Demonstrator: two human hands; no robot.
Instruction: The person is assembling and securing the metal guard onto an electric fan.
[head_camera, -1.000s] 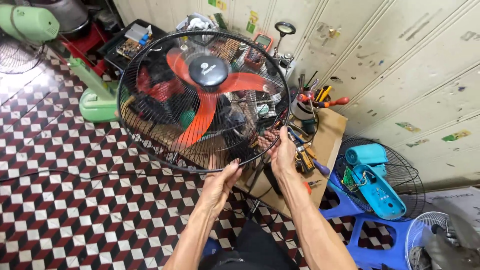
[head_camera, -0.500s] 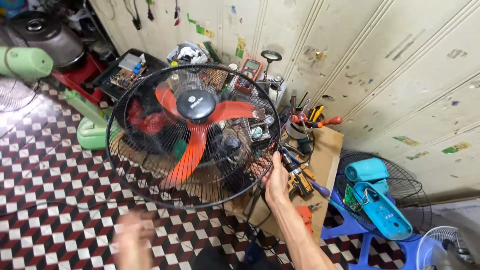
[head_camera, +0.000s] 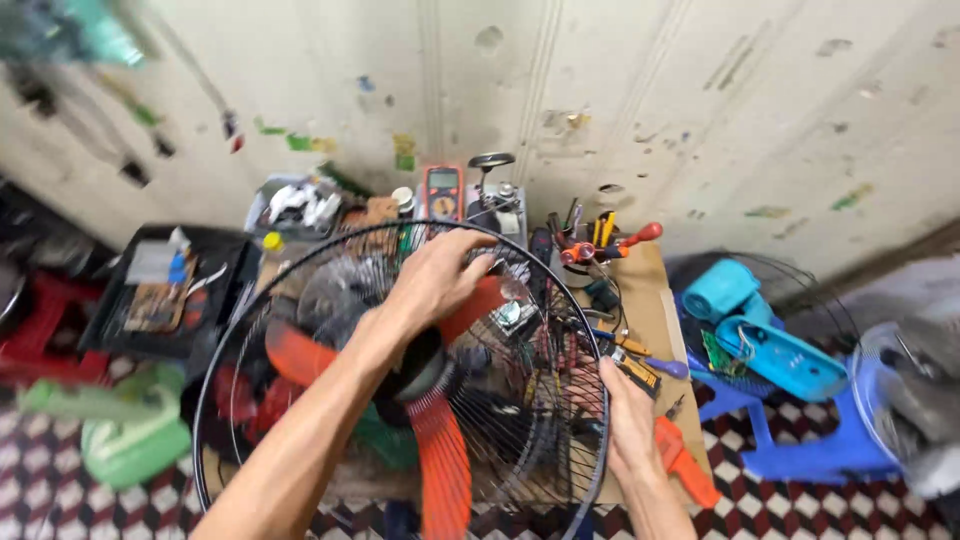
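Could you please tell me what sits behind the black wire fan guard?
Behind the guard, orange blades and a dark hub show through the wires. The left hand covers the top; the right hand grips the rim. The bench beneath is mostly hidden.

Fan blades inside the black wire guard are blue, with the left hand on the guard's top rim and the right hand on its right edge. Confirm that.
Not quite: the head view shows the fan blades are orange-red, not blue. The left hand and right hand are placed as described on the black wire guard.
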